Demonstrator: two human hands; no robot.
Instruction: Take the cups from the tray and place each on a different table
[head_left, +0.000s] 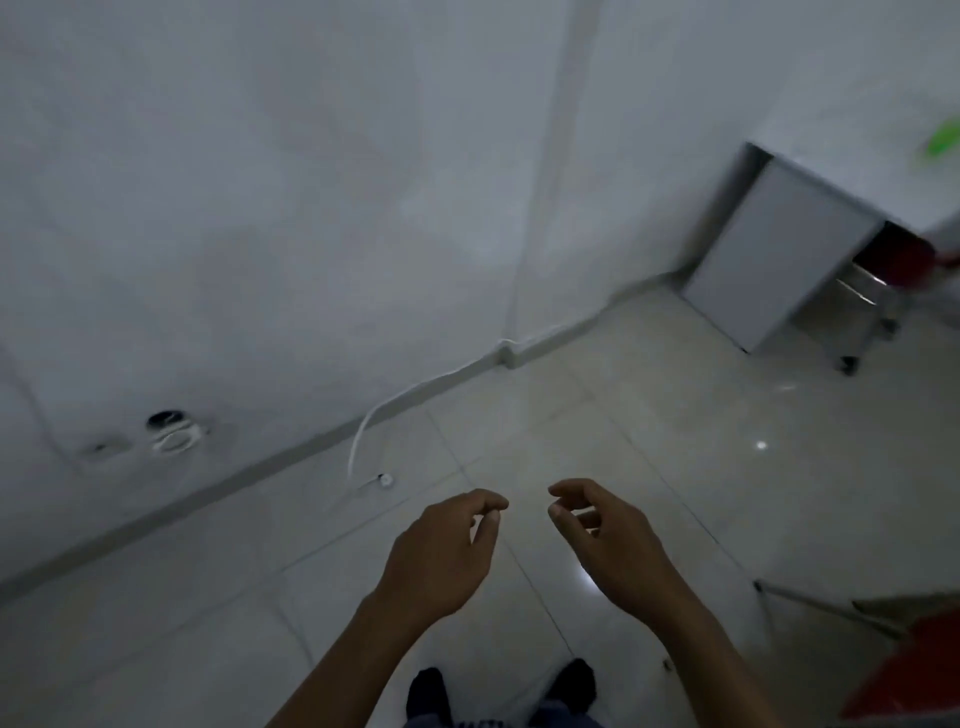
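Neither a tray nor any cups appear in the head view. My left hand (451, 545) and my right hand (602, 535) are held out in front of me above the tiled floor, close together. Both hold nothing, with the fingers loosely curled and apart. A white table (810, 171) stands at the far right against the wall, and a blurred green thing (943, 137) lies on its top at the frame's edge.
A white wall fills the left and back, with a loose cable (363, 441) hanging to the floor. A red chair (893, 260) sits under the table. Another red chair (904, 670) is at the bottom right. My feet (498, 691) stand on pale tiles.
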